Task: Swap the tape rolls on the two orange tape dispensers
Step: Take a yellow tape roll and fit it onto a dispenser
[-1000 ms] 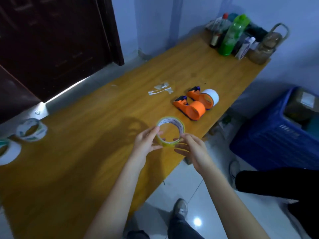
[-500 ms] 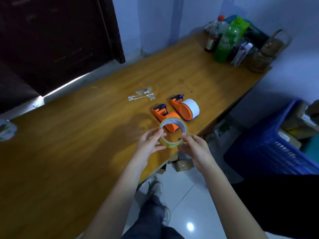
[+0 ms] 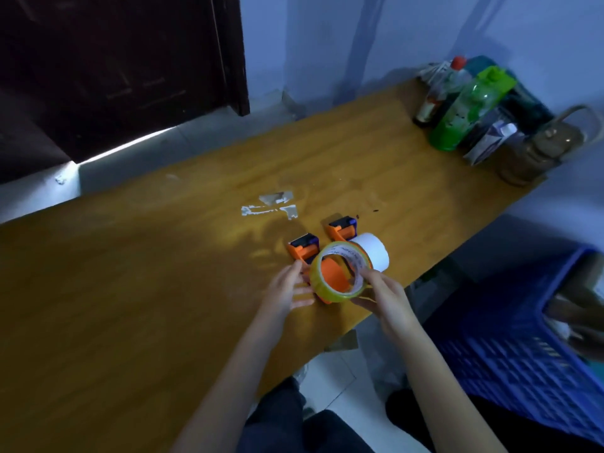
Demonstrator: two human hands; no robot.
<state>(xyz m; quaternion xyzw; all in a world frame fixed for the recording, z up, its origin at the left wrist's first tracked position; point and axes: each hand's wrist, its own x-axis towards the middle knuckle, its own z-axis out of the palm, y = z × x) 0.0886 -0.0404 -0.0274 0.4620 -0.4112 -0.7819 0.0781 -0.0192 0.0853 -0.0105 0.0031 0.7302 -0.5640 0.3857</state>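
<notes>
Holding the yellowish tape roll [image 3: 340, 273] at the lower centre of the frame, the right hand [image 3: 384, 302] pinches its right rim between thumb and fingers, while the left hand [image 3: 287, 289] sits at the roll's left edge with fingers spread and loosely extended, only lightly touching or just beside it; which, I cannot tell. The roll hovers tilted over the nearer orange dispenser [image 3: 313, 259], whose orange hub shows through the roll's core, so the step in hand looks like seating it on that hub. Just behind, the second orange dispenser [image 3: 343, 230] carries a white tape roll [image 3: 374, 253], so the swap appears only partly done. The likely failure is the tilted roll catching on the hub's edge and jamming or pushing the light dispenser across the wooden table [image 3: 130, 289], since the left hand does not visibly pin it down. The dispenser lies close to the table's front edge, so a shove could send it to the floor. The white roll crowds the right side, leaving little room for the right fingers. Torn tape scraps [image 3: 271, 206] lie above centre, and bottles [image 3: 464, 109] stand at upper right, well apart; a blue crate [image 3: 523, 354] sits lower right.
</notes>
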